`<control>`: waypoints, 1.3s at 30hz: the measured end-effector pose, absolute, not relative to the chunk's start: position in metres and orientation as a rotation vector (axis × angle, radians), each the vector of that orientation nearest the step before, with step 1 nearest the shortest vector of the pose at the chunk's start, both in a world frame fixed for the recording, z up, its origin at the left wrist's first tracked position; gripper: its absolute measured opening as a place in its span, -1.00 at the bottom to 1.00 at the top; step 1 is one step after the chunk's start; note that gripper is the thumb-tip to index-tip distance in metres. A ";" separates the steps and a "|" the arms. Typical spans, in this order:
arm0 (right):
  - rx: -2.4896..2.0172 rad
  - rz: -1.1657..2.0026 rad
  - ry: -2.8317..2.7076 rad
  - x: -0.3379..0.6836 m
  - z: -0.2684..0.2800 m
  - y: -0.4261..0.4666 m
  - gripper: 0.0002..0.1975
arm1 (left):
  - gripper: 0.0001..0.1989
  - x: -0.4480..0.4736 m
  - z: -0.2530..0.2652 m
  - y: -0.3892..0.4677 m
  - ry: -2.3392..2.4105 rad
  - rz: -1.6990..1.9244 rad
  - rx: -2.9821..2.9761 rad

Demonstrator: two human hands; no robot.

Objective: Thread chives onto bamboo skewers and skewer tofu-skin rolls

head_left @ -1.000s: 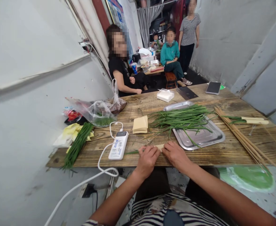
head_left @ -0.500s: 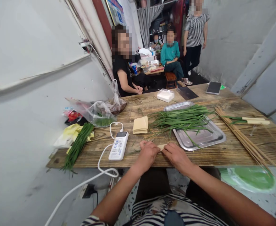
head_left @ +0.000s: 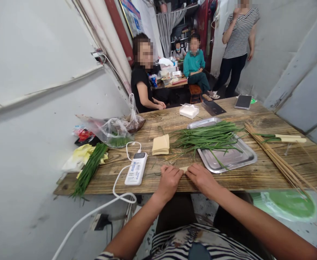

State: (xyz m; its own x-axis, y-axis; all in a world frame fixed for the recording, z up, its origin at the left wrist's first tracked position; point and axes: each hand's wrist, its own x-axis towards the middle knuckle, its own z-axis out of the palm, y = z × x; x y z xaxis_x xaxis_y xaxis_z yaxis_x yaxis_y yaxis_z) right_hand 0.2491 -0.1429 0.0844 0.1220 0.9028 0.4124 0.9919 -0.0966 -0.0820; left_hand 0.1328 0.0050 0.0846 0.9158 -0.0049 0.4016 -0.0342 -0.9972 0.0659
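Note:
Between my two hands lies a pale rolled tofu sheet (head_left: pixel 185 169), close to the near edge of the wooden table. My left hand (head_left: pixel 171 178) has its fingers closed over the left end of the roll. At the right end, my right hand (head_left: pixel 203 177) presses with bent fingers. Most of the roll is hidden under the fingers. A stack of square tofu sheets (head_left: pixel 160 145) sits just beyond my left hand. Long green chives (head_left: pixel 208 135) lie across a metal tray (head_left: pixel 241 163) beyond my right hand.
A white power bank (head_left: pixel 136 169) with a cable lies at left, near a chive bundle (head_left: pixel 89 169) and plastic bags (head_left: pixel 115 131). Bamboo skewers (head_left: pixel 274 159) and a pale-handled knife (head_left: pixel 291 139) are at right. A phone (head_left: pixel 243 102) and white box (head_left: pixel 189 111) stand farther back. Several people are beyond.
My hands stay on the tofu roll with barely any shift. The standing person in the striped top has come nearer and raised a hand toward the head.

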 end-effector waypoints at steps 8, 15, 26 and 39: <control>-2.056 -0.403 -1.830 0.250 0.081 -0.143 -0.80 | -0.77 0.127 0.086 -0.001 -0.062 0.674 3.103; -2.073 -0.410 -1.842 0.252 0.081 -0.141 -0.80 | -0.79 0.129 0.082 0.002 -0.052 0.637 3.104; -2.143 -0.395 -1.818 0.256 0.085 -0.137 -0.87 | -0.80 0.142 0.075 0.005 0.035 0.554 3.043; -2.190 -0.449 -1.853 0.255 0.085 -0.133 -0.85 | -0.77 0.143 0.083 0.000 0.084 0.687 3.006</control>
State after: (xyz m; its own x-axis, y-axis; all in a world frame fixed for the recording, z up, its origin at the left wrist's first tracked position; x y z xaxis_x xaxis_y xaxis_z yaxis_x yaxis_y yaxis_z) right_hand 0.2551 -0.1333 0.0847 0.1500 0.9126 0.3804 0.9855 -0.1688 0.0165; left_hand 0.1430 0.0003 0.0830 0.8995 0.0655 0.4321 0.0401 -0.9969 0.0677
